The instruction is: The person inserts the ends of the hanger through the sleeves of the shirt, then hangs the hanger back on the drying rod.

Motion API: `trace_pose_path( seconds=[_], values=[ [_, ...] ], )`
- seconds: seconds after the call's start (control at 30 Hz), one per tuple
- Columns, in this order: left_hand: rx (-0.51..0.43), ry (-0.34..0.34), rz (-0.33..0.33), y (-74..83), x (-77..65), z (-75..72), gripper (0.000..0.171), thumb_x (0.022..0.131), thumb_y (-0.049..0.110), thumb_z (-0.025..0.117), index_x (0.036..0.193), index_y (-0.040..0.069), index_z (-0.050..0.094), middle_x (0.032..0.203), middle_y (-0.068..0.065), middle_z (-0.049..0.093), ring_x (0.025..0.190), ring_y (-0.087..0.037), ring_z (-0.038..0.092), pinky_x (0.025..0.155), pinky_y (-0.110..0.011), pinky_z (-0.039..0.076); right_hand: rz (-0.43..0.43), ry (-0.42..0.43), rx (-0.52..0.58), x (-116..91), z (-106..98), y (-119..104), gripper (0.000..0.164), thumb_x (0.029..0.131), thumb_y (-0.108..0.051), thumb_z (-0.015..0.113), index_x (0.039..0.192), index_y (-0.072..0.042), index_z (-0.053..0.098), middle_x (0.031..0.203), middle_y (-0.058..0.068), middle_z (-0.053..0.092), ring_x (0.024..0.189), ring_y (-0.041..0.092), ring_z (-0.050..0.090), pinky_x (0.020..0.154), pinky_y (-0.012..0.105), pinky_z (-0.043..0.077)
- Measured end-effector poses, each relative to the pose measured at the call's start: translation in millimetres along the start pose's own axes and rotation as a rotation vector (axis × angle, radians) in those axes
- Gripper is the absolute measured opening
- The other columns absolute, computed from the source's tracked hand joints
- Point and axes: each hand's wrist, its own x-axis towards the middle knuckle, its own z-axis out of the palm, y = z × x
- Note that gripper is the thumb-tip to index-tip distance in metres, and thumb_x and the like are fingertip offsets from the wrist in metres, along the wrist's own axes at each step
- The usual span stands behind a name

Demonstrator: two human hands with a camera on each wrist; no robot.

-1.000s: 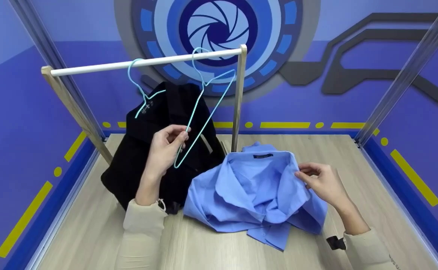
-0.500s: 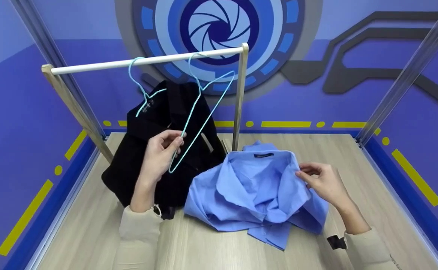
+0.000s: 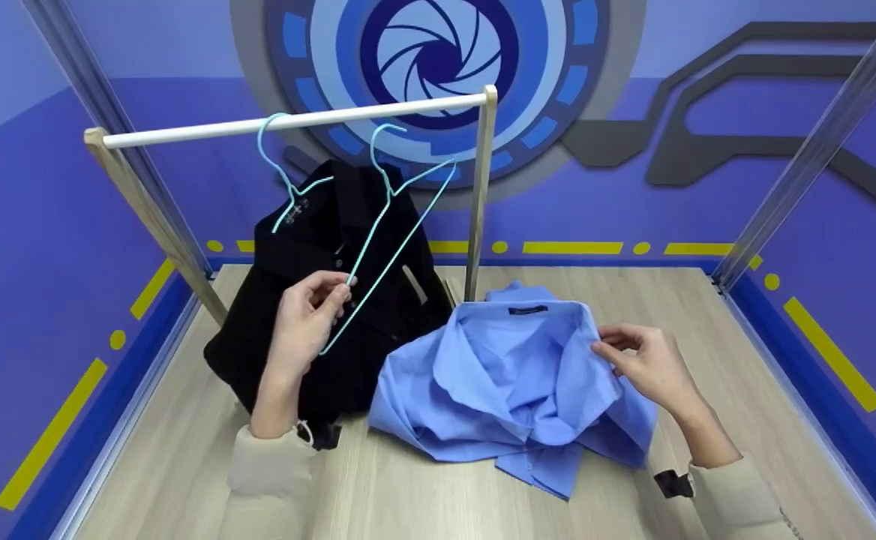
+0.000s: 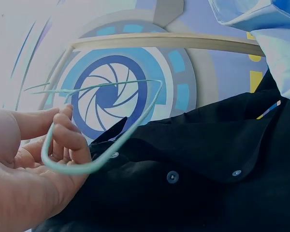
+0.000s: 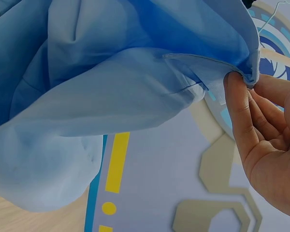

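left hand is pinching mint hanger, long axis slanting down-left in head view, hook sitting off rail; right hand is pinching blue shirt by collar, shirt lying right of hanger

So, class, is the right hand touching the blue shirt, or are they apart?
Touching. The right wrist view shows it plainly: the right hand pinches the blue shirt at its collar edge.

Blk shirt, lt wood-grain tabletop, blue back wall w/ aperture motif, yel. dashes, corner posts prob. metal
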Motion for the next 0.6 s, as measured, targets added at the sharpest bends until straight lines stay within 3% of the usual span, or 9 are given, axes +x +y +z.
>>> trace_pose_path(
  seconds=[0.37,0.6],
  values=[
    [0.080,0.043,0.032,1.2,-10.3,-9.4,0.011,0.098,-0.007,0.063,0.104,-0.010,0.072,0.091,-0.019,0.067,0.079,-0.023,0.060,0.069,-0.019,0.047,0.015,-0.003,0.010,-1,-1,-1,0.018,0.093,-0.008,0.077,0.109,0.002,0.076,0.088,0.007,0.074,0.075,0.021,0.069,0.055,0.032,0.058],
    [0.182,0.053,0.043,6.8,-16.8,-14.4,0.011,0.098,-0.004,0.065,0.105,-0.006,0.073,0.096,-0.016,0.070,0.083,-0.024,0.062,0.071,-0.019,0.047,0.008,-0.003,0.014,1,2,1,0.019,0.092,-0.008,0.078,0.109,0.002,0.076,0.088,0.008,0.075,0.076,0.021,0.070,0.055,0.032,0.058]
  ],
)
